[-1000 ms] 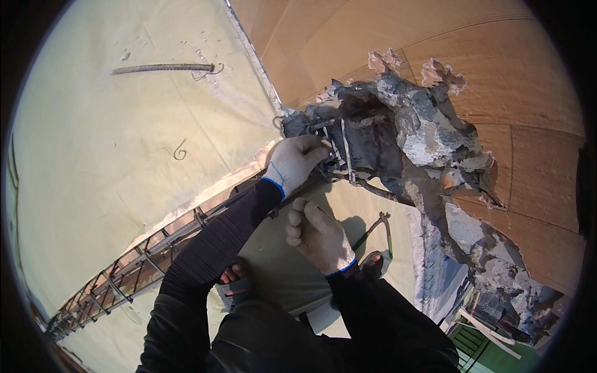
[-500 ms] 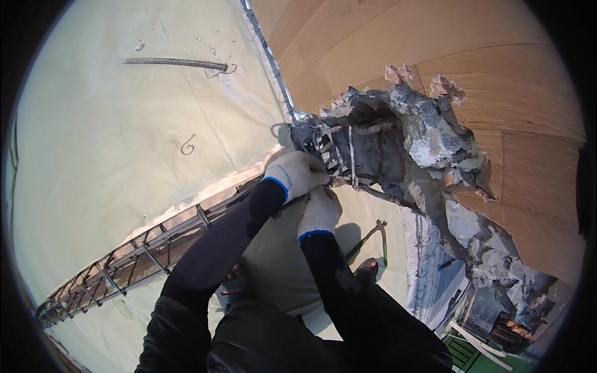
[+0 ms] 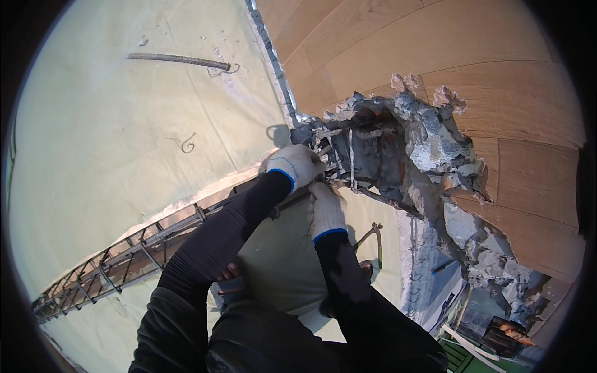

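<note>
Right hand (image 3: 327,205) rose, curled at rebar (image 3: 352,158).

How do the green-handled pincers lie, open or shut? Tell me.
The pincers look open: their handles spread apart in a V on the pale sheet. Their jaws are too small to make out.

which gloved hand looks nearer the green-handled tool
The right hand, lower in view, looks nearer the green-handled tool; the left hand is farther off, up and left.
</note>
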The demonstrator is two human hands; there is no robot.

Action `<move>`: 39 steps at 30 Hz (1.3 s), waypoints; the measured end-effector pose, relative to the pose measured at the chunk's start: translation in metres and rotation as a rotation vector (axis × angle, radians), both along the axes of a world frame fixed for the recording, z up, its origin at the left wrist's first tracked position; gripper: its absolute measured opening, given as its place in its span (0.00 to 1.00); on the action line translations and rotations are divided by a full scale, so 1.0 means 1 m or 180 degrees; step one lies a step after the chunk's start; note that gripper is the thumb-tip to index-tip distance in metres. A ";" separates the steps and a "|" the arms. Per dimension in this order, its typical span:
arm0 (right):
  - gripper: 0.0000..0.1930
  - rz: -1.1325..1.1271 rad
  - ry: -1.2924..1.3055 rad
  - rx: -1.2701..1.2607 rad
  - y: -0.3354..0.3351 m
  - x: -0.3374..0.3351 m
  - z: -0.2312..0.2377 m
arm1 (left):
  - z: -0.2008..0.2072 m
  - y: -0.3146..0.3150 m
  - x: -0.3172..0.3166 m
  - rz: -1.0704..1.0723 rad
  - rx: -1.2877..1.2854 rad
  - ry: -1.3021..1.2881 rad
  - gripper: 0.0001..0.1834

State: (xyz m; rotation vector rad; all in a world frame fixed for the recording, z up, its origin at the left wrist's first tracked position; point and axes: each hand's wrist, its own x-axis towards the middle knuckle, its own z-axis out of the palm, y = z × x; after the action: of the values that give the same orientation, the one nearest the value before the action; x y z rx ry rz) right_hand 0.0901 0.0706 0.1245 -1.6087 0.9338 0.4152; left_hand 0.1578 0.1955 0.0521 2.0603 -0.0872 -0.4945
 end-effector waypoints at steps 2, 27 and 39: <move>0.08 0.0076 0.0372 -0.0012 -0.009 0.012 0.017 | 0.022 -0.001 -0.002 0.0362 0.0253 0.0109 0.20; 0.12 0.0392 0.0165 0.1264 -0.040 0.018 0.008 | 0.015 -0.016 0.055 -0.0600 0.1571 -0.0761 0.20; 0.14 0.0150 -0.0035 0.2751 -0.071 0.007 -0.011 | -0.007 -0.034 0.067 -0.0483 0.0934 0.0123 0.25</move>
State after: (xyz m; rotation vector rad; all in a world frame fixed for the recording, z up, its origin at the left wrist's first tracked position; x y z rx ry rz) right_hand 0.0974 -0.0001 0.1132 -0.8371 0.5753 0.7218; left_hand 0.2247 0.1618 0.0448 2.3407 -0.1565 -0.6733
